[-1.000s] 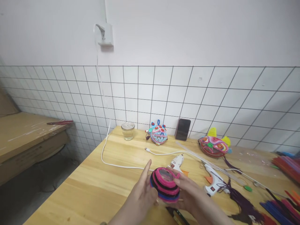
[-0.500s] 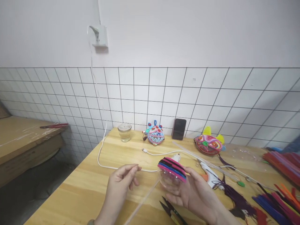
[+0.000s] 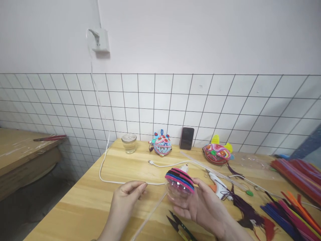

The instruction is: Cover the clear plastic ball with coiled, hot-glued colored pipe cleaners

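A clear plastic ball (image 3: 177, 192) rests in my right hand (image 3: 203, 207), whose fingers curve round its right side and underside. Pink, black and blue fuzzy pipe-cleaner strips (image 3: 180, 179) cover the top of the ball. To the left, my left hand (image 3: 129, 197) is apart from the ball, thumb and forefinger pinched together; whatever is between them, if anything, is too small to make out. Black-bladed scissors (image 3: 179, 226) lie just below the ball. A white hot glue gun (image 3: 219, 187) with an orange trigger lies to the right of my right hand.
Along the wall stand a glass of liquid (image 3: 129, 144), two decorated balls (image 3: 162, 145) (image 3: 217, 154) and a phone (image 3: 187, 138). A white cable (image 3: 110, 181) crosses the table. Purple tassels (image 3: 244, 207) and coloured pipe cleaners (image 3: 288, 214) lie at right.
The whole view has shifted slightly, so the table things sit further left. My left thumb and forefinger look more closely pressed together. The ball in my right hand has tipped slightly.
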The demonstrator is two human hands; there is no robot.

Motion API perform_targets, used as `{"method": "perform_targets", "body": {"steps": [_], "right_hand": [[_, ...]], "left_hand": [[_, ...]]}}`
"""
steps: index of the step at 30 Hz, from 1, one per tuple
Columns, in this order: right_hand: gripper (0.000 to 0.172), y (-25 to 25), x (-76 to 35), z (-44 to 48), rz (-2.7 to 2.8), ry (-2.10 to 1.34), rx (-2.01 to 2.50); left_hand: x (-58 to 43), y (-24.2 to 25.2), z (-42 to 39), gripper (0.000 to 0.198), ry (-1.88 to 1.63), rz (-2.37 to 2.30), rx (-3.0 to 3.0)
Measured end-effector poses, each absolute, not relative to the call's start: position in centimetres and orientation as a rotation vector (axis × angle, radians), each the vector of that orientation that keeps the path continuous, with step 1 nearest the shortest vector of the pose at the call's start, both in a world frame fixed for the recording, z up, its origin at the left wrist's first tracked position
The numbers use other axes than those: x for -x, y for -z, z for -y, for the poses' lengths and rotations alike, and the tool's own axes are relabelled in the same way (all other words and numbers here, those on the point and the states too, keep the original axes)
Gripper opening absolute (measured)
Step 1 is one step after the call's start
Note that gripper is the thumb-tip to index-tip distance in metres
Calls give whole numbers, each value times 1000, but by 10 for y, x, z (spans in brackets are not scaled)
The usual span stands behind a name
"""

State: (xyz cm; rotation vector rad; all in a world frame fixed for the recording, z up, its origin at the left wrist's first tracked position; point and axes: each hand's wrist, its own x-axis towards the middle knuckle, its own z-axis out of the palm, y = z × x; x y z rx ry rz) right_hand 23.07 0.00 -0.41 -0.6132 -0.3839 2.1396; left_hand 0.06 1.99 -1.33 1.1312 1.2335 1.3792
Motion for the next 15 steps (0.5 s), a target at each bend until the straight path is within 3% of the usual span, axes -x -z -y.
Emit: {"method": "perform_targets", "body": {"steps": [6, 15], "right_hand": [[47, 4, -231, 0, 385, -2136, 622], [46, 6, -232, 0, 397, -2142, 609]], "left_hand": [[-2, 16, -22, 25, -1409, -1175, -1142], [-6, 12, -19, 19, -1372, -1188, -1180]]}}
